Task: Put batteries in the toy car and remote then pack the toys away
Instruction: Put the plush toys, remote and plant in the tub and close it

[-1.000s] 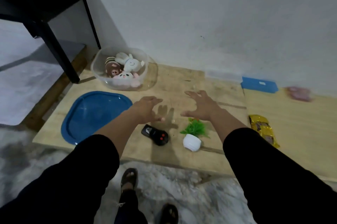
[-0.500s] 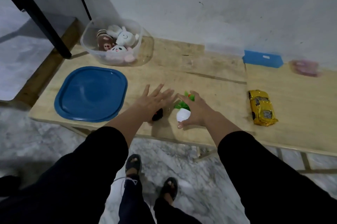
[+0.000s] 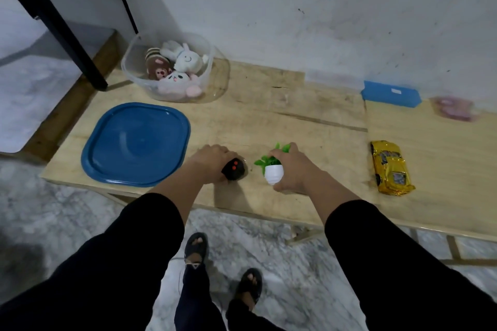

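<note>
My left hand grips the black remote with red buttons near the front edge of the wooden table. Just to its right, my right hand holds a small toy plant in a white pot. The yellow toy car lies alone on the table's right side, well apart from both hands. A clear plastic tub with several plush toys stands at the back left. Its blue lid lies flat in front of it.
A blue box sits against the wall at the back right, with a blurred pink thing beside it. A black frame leg stands at the table's left end. My feet in sandals are on the marble floor below.
Both hands came back from the table's middle to its front edge. The left one closed round the remote and the right one closed round the potted plant.
</note>
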The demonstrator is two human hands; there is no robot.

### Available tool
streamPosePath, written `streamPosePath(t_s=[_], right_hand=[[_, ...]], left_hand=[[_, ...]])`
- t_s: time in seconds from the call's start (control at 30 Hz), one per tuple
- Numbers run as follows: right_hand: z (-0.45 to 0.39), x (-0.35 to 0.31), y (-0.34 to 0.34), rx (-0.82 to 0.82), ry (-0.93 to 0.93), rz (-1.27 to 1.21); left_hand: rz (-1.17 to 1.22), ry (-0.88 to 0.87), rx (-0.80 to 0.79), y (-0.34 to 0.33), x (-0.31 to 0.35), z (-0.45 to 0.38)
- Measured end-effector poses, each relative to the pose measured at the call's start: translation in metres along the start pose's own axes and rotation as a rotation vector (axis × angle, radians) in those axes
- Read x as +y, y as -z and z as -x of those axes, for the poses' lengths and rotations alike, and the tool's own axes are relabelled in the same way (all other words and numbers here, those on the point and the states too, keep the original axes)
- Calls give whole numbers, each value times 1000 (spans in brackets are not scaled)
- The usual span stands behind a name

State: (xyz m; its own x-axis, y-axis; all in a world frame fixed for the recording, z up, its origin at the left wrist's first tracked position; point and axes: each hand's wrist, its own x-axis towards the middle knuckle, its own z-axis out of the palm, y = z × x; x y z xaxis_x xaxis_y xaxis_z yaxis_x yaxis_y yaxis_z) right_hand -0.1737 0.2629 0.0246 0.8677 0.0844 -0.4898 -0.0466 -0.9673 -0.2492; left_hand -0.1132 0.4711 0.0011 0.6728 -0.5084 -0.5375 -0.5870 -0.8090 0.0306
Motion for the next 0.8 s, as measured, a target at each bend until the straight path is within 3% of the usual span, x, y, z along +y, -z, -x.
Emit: streamPosePath(t_s=[0.1,0.23,0.5,0.8], right_hand=[[-2,-6,5,6,-3,28],[-15,-16,28,54,28,48],[-74,-84,103,222,170,52],[-182,-163,149,224,204,42]], left_hand=[[102,30,38,-3,-4,2],[69,56,238,18,-24,7],[134,245,517,88,-120,14],[383,364,511,126,-216,-41]])
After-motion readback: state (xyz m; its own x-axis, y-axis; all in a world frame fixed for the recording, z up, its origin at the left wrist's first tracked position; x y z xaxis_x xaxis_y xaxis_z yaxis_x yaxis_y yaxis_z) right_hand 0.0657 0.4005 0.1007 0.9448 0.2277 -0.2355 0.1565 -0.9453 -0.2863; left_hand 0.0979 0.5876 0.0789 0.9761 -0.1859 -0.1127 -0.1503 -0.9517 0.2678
